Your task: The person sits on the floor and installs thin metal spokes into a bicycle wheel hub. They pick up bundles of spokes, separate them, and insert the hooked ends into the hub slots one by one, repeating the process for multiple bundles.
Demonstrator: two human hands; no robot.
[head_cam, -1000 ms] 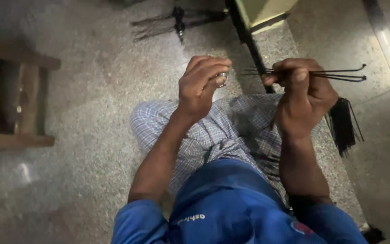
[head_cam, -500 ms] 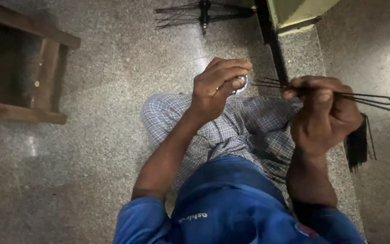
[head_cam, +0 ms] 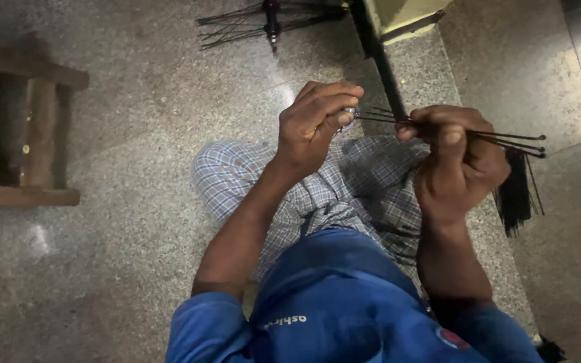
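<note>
My left hand is closed around a small shiny metal piece held at its fingertips. My right hand grips a bunch of thin black rods that stick out to the right and also point left toward the metal piece. The rod tips reach the metal piece between the two hands. Both hands are raised over my lap, above the checked cloth on my legs. How the rods join the piece is hidden by my fingers.
A wooden stool stands at the left on the speckled stone floor. Another set of thin rods on a hub lies at the top. A heap of black rods lies right of my leg. A dark post rises behind.
The view has shifted slightly, so the stool and hands sit lower and further right in frame. Both hands keep their hold, with the left fingertips staying on the metal piece.
</note>
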